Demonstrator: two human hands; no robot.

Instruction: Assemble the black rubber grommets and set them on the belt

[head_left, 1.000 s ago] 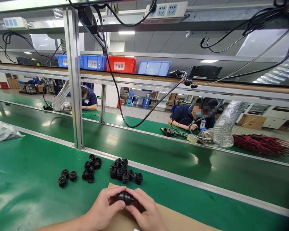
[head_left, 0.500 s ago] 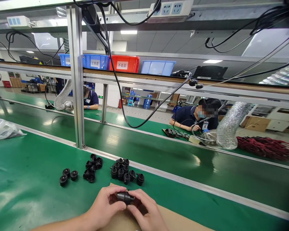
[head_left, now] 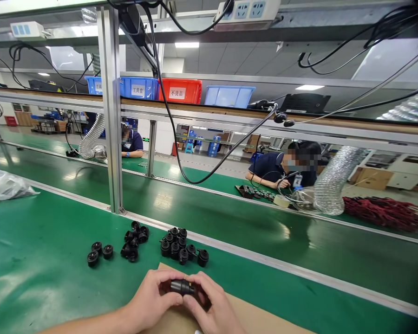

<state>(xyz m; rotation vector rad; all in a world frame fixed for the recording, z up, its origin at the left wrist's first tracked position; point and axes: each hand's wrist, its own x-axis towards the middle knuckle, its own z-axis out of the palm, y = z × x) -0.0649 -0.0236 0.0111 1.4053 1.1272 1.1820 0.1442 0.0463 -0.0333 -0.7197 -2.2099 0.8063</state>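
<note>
A black cylindrical part is held level between both hands, low in the middle of the view. My left hand grips its left end with thumb and fingers. On its right end are the fingertips of my right hand, the thumb below. Under the hands lies a brown cardboard sheet on the green mat. Beyond them stand several black capped parts, with a pile of black fittings to their left and three round black pieces farther left.
A metal rail and an upright post border the mat. A black cable hangs ahead. A plastic bag lies at far left. Two people work across the line, one at a flexible duct.
The black part has turned slightly between my fingers, and a small brass-coloured spot shows at its right end. Both hands stay in nearly the same place.
</note>
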